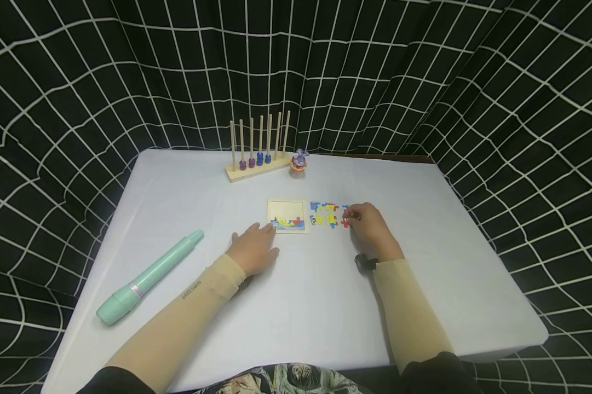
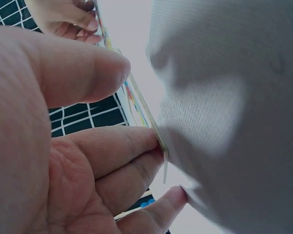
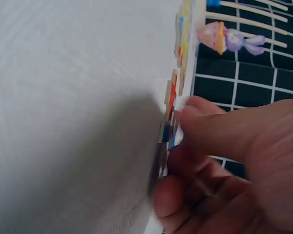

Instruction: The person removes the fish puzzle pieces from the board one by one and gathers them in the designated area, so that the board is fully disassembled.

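A square wooden puzzle board (image 1: 287,209) lies mid-table, its lower strip filled with coloured pieces. My left hand (image 1: 254,249) rests with fairly straight fingers at the board's lower left corner; in the left wrist view its fingertips (image 2: 154,139) touch the board's edge. Several loose puzzle pieces (image 1: 331,220) lie right of the board in two rows. My right hand (image 1: 373,230) is at the rightmost pieces, fingers curled. In the right wrist view its thumb and a finger close about a puzzle piece (image 3: 173,127), partly hidden by the fingertips.
Behind the board stands a wooden peg rack (image 1: 248,174) with purple and blue beads, a small purple rabbit figure (image 1: 299,160) beside it. A mint green microphone-shaped object (image 1: 150,278) lies to the left on the white tablecloth (image 1: 296,306). Dark grid curtains surround the table.
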Motion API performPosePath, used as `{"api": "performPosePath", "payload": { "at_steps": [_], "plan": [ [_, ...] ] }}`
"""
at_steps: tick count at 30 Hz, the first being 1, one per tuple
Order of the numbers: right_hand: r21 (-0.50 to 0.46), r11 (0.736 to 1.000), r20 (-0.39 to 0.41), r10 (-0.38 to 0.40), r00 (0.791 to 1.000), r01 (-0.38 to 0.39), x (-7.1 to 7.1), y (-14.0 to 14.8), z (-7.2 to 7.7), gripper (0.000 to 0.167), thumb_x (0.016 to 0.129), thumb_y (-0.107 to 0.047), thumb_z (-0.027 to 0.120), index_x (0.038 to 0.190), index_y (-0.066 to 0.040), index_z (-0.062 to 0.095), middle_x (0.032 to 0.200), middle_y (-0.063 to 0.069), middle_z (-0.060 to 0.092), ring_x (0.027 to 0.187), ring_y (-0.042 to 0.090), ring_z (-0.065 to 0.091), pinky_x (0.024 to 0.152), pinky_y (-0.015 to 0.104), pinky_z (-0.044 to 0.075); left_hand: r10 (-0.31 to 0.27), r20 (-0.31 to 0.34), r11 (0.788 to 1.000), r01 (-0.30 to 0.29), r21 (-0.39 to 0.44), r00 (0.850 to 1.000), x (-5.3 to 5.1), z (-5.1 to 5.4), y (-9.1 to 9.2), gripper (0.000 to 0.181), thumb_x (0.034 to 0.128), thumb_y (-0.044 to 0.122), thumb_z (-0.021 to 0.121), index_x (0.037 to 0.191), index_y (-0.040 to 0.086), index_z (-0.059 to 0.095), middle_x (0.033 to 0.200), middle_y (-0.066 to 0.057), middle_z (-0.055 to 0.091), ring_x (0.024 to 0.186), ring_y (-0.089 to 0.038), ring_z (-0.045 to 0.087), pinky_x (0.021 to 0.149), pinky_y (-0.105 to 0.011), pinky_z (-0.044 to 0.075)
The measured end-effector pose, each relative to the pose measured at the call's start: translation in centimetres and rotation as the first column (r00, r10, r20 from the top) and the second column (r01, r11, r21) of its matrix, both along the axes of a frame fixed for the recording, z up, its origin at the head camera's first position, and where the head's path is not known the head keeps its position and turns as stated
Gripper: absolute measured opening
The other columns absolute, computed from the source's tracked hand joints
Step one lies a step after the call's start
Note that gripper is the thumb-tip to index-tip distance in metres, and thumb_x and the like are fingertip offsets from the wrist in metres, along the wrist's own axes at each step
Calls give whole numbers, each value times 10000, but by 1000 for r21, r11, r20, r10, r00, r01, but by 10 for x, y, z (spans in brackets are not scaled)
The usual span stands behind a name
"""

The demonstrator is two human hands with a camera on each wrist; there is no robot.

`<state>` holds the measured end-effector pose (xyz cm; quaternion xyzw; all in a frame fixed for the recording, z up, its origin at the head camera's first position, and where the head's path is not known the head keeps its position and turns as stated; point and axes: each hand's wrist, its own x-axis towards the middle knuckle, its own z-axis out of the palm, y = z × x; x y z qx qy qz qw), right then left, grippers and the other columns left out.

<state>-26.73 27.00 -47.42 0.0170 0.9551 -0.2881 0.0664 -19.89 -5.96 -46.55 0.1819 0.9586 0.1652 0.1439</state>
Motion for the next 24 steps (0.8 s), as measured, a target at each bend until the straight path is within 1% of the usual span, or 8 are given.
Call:
{"api": "performPosePath", "payload": {
  "at_steps": [5,8,10,13,16,18,20,24],
  "plan": [
    [-14,1000,-48,0,999,0,1,-20,18,230,1082,-36,582,1287,-54,685,1210,158,616,999,308,601,840,425,541,1,0,1000,-1,7,1000,0,0,0,634,1123,368,566,1652,38,454,1752,-113,407,1643,-420,327,1189,-851,301],
    [-1,998,-59,67,996,-67,1,-47,32,261,1089,-54,601,1337,-43,681,1240,162,641,1032,311,619,862,429,572,3,5,1000,-3,18,1000,-1,-1,0,636,1116,359,575,1647,30,459,1750,-117,410,1643,-424,327,1189,-856,292],
    [7,988,-57,152,987,-152,-1,-71,36,286,1077,-55,625,1353,-35,693,1257,173,666,1064,324,643,917,452,583,4,2,1000,-4,21,1000,-2,-2,-1,640,1108,360,584,1643,29,466,1747,-119,417,1638,-429,334,1182,-861,297],
    [34,951,-29,309,951,-308,-5,-108,31,344,1050,-76,686,1391,-31,699,1269,171,696,1127,324,669,1014,477,581,1,-34,999,0,37,999,-6,-16,-3,644,1092,381,585,1628,36,492,1734,-116,442,1618,-446,365,1146,-877,327],
    [81,891,23,446,895,-446,-9,-135,20,401,1026,-106,732,1417,-23,693,1292,162,707,1198,311,670,1106,467,550,-13,-42,999,15,44,999,-4,-20,-6,648,1093,380,584,1629,28,486,1735,-121,438,1616,-457,363,1145,-876,328],
    [118,863,44,490,871,-491,-10,-147,13,404,1019,-114,745,1409,-19,698,1307,155,711,1237,304,669,1150,449,531,-21,-27,999,22,36,999,-1,-19,-8,646,1107,373,575,1639,24,468,1744,-122,420,1626,-457,344,1161,-869,315],
    [140,856,50,495,867,-497,-11,-155,10,384,1010,-117,765,1378,-19,716,1303,152,716,1253,305,669,1171,438,521,-22,-8,999,22,30,1000,5,-9,-10,637,1118,357,573,1645,19,455,1749,-121,406,1638,-444,324,1181,-860,294],
    [151,869,49,470,881,-472,-11,-161,9,345,1012,-128,772,1339,-26,730,1285,150,716,1260,313,670,1175,444,519,-17,-12,1000,17,3,1000,7,-6,-13,618,1131,364,553,1648,37,460,1747,-109,415,1641,-422,332,1174,-859,309]
  ]
}}
